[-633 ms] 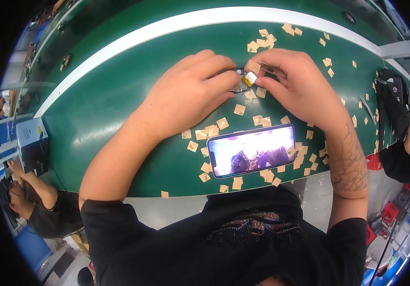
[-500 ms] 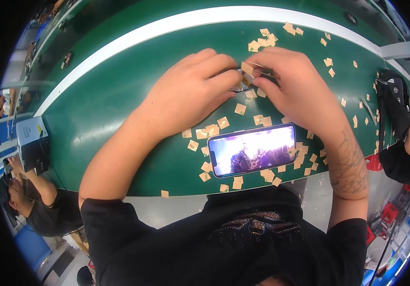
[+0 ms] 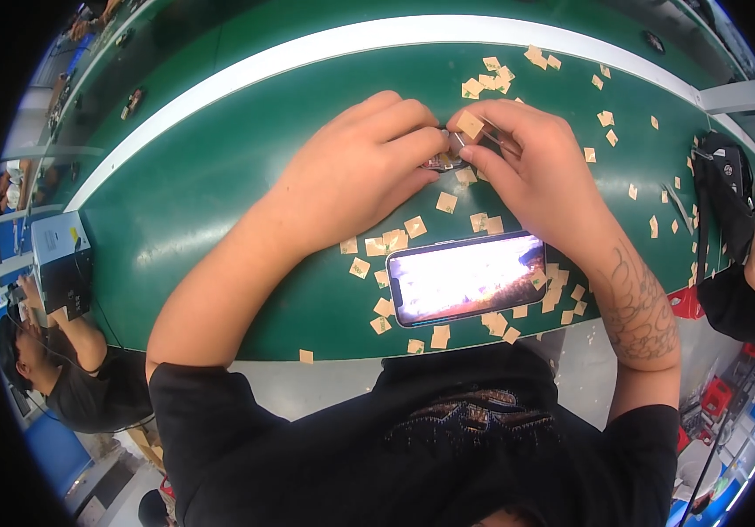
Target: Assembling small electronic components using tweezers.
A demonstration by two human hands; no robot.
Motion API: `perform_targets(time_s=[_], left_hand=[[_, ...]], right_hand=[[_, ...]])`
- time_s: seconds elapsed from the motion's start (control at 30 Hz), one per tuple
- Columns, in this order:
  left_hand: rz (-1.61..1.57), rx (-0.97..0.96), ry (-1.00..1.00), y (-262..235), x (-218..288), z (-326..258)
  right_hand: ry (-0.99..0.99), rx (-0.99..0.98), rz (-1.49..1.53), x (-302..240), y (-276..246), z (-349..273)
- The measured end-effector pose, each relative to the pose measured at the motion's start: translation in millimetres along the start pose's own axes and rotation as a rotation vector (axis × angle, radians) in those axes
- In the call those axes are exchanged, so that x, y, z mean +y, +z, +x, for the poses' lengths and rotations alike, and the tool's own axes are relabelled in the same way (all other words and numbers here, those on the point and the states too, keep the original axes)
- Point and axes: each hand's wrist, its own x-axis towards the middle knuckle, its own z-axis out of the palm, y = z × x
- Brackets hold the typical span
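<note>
My left hand (image 3: 355, 167) and my right hand (image 3: 531, 162) meet over the green belt (image 3: 219, 184). Between their fingertips sits a small metal-looking part (image 3: 444, 158), held by both hands and mostly hidden. My right thumb and forefinger pinch a small tan square sticker (image 3: 470, 124) just above that part. A phone (image 3: 468, 277) with a lit screen lies flat on the belt below my hands, near my chest.
Several tan paper squares (image 3: 414, 227) lie scattered over the belt, with a cluster at the far side (image 3: 485, 81). A white stripe (image 3: 325, 44) runs along the belt's far edge. One person sits at the left (image 3: 70, 369), another at the right (image 3: 746, 281).
My hands have drawn closer together, and the tan sticker has moved up from beside the part to my right fingertips above it. The phone's picture has changed.
</note>
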Motion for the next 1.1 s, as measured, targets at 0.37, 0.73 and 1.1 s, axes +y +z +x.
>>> perform_targets(time_s=[0.37,0.73,1.1], left_hand=[[-0.066,0.000,-0.116,-2,6,-2],[-0.060,0.005,-0.132,-3,10,0],[0.107,-0.032,-0.046,2,17,2]], right_hand=[[0.048,0.004,-0.023,-3,-1,0],[0.057,-0.006,-0.264,-18,2,7],[-0.024,0.139,-0.093,6,-11,6]])
